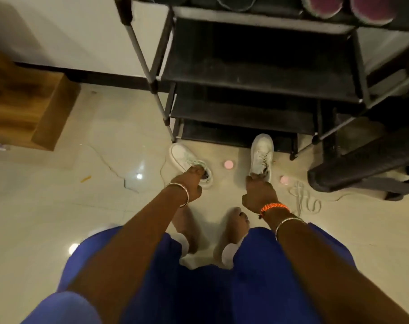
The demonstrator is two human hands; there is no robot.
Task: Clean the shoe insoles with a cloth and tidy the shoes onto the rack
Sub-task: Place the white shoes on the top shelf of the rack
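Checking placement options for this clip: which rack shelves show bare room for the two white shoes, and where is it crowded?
The middle shelf and the lower shelf of the black rack look bare across their width. The top shelf is crowded with footwear. The left hand grips the left shoe, the right hand the right shoe; pink discs and a loose lace clutter the floor beside them.

Glossy tile floor (pixel 58 206), metal-tube rack (pixel 149 76), matt white shoes (pixel 262 155)
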